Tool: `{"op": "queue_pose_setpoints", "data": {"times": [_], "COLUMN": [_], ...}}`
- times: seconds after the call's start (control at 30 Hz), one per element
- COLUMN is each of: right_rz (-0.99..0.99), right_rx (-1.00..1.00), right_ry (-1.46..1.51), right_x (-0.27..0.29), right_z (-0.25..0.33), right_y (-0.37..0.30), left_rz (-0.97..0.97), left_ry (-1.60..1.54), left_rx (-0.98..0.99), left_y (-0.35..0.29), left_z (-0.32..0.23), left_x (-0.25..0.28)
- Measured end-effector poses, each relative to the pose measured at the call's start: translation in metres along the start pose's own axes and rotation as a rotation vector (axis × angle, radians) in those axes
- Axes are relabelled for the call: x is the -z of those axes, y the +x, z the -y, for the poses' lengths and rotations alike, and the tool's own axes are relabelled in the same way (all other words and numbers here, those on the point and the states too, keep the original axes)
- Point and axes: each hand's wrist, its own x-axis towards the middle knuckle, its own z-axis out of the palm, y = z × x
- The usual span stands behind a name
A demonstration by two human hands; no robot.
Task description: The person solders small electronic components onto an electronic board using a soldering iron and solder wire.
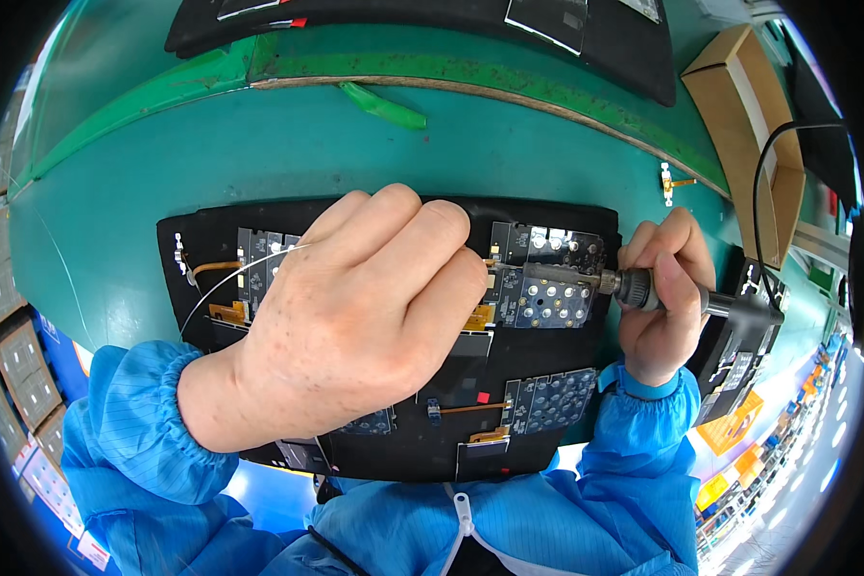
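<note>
Left hand [355, 307] over black tray [394, 451] centre, grip pinching thin solder wire [230, 278]. Right hand [658, 307] at tray's right edge, grip wrapped round soldering iron [634, 286], tip on circuit board [542, 298]. Green surface [259, 144] open on far side; cardboard box [749, 115] far right.

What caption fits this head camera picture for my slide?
Right hand holds a soldering iron to a circuit board; left hand feeds thin solder wire.
</note>
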Motion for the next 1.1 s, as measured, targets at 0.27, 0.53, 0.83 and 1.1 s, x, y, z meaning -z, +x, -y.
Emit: {"op": "queue_pose_setpoints", "data": {"times": [0.27, 0.53, 0.83, 1.1], "right_rz": [0.038, -0.049, -0.763, -0.350], "right_rx": [0.032, 0.113, 0.383, 0.292], "right_ry": [0.011, 0.104, -0.828, 0.003], "right_x": [0.003, 0.019, 0.110, 0.058], "right_z": [0.000, 0.009, 0.033, 0.039], "right_y": [0.000, -0.003, -0.015, -0.023], "left_rz": [0.055, 0.066, 0.090, 0.008], "left_ry": [-0.057, -0.177, 0.089, -0.204], "left_rx": [0.116, 0.239, 0.195, 0.409], "left_y": [0.002, 0.006, -0.017, -0.038], "left_z": [0.004, 0.002, -0.005, -0.022], "left_x": [0.007, 0.021, 0.058, 0.042]}}
